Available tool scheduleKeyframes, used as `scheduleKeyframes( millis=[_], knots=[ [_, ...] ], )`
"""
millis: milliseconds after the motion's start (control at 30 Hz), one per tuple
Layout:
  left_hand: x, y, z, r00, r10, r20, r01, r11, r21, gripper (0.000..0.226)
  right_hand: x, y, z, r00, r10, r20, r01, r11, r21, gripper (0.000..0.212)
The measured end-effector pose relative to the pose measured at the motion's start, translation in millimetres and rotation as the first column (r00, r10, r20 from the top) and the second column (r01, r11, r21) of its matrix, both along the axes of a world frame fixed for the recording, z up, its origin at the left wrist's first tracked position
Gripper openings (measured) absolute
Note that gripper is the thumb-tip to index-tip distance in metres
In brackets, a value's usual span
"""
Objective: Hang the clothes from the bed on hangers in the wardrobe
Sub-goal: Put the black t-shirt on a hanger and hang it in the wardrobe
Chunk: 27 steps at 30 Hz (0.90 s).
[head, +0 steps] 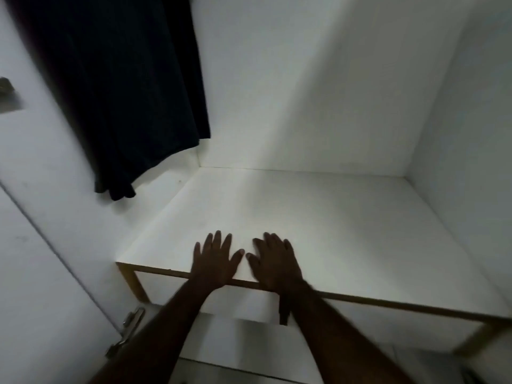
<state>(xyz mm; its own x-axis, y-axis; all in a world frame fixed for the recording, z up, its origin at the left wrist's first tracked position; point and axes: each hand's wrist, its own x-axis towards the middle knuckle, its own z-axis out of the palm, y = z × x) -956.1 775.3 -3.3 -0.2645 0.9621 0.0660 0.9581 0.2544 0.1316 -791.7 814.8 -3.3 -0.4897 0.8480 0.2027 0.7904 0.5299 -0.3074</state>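
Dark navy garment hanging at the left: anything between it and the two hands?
Nothing visible. The left hand and right hand lie flat on the white wardrobe shelf; only bare shelf separates them from the dark navy hanging garment.

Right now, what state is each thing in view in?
left hand: flat on the shelf, fingers spread, holding nothing.
right hand: flat on the shelf, fingers spread, holding nothing.
dark garment: hanging at left; hanger out of view.
wardrobe door: open.

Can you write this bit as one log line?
left hand: open, on shelf | right hand: open, on shelf | dark garment: hanging, left side
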Motion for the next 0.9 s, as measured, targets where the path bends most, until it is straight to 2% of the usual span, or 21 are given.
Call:
scheduleKeyframes(
  millis=[33, 100, 200, 333, 400, 500, 600, 767, 900],
  knots=[
    [1.8, -3.6, -1.4, 0.999, -0.032, 0.002, 0.032, 0.999, -0.006, 0.105, 5.7, -11.8, -0.2, 1.0, -0.016, 0.021, 0.016, 1.0, 0.009, 0.085],
    [5.6, -13.0, 0.0, 0.996, -0.089, -0.006, 0.089, 0.995, 0.037, 0.1, 14.8, -31.8, 1.2, 0.998, -0.065, 0.009, 0.065, 0.997, 0.047, 0.072],
    [14.8, -42.5, -7.6, 0.97, -0.233, 0.073, 0.218, 0.96, 0.173, 0.084, 25.3, -73.9, -7.1, 0.975, -0.187, -0.12, 0.197, 0.977, 0.08, 0.05],
    [43.9, -92.2, -38.1, 0.857, -0.488, 0.164, 0.375, 0.81, 0.45, 0.049, 30.9, -142.2, -32.5, 0.923, -0.281, -0.262, 0.306, 0.95, 0.059, 0.046],
    [67.4, -132.1, -69.5, 0.765, -0.564, 0.312, 0.39, 0.791, 0.472, 0.042, 39.7, -188.5, -59.7, 0.891, -0.374, -0.259, 0.378, 0.925, -0.035, 0.048],
    [98.7, -205.0, -128.1, 0.646, -0.575, 0.501, 0.491, 0.817, 0.304, 0.038, 67.1, -272.4, -107.0, 0.848, -0.519, -0.108, 0.473, 0.833, -0.286, 0.054],
    [119.5, -271.3, -175.8, 0.594, -0.53, 0.605, 0.665, 0.747, 0.002, 0.032, 104.9, -356.2, -141.1, 0.737, -0.676, 0.024, 0.604, 0.641, -0.474, 0.046],
    [166.4, -342.2, -204.4, 0.494, -0.548, 0.675, 0.843, 0.493, -0.216, 0.032, 147.3, -495.5, -158.9, 0.454, -0.883, 0.119, 0.752, 0.307, -0.583, 0.042],
    [223.8, -410.0, -198.1, 0.319, -0.679, 0.661, 0.946, 0.183, -0.269, 0.028, 168.5, -604.7, -159.8, 0.15, -0.985, 0.084, 0.775, 0.064, -0.628, 0.04]
  ],
)
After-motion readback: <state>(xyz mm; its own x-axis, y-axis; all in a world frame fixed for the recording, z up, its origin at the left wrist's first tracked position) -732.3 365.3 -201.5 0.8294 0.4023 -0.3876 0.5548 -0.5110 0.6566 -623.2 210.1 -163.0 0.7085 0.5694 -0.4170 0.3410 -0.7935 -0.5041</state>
